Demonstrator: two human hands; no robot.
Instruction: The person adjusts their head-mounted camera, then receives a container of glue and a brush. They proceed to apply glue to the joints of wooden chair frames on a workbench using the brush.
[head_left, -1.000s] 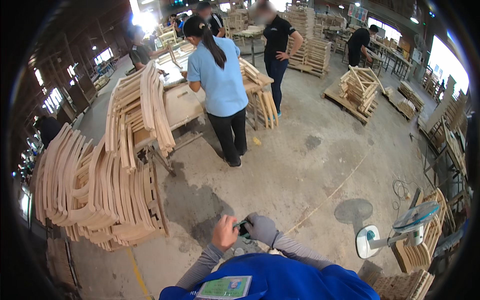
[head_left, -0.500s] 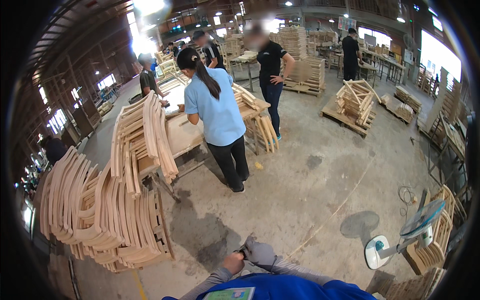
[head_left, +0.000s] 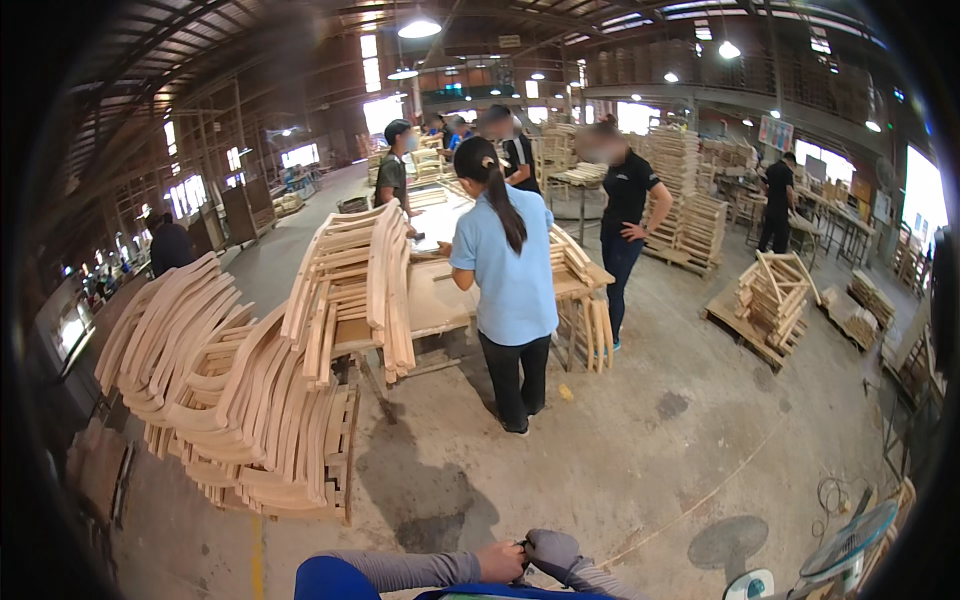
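1. We see small dark object (head_left: 522,561) at left edge of gray-gloved right hand (head_left: 552,550).
2. Left hand (head_left: 497,563) grasps it, bare fingers curled; right fingers, we can't tell.
3. We'd best brace hands together.

Daylight glares white through the windows (head_left: 186,197) at left and the opening (head_left: 923,192) at right, while hanging lamps (head_left: 419,29) make bright spots beneath a dim roof (head_left: 290,60), and the bench (head_left: 436,300) has a washed-out patch. The fan (head_left: 853,541) casts a soft shadow (head_left: 728,542) on the floor (head_left: 650,450). Lines bow toward a black rim, some heads (head_left: 604,143) are blurred, and the hands (head_left: 553,552) lack fine detail.
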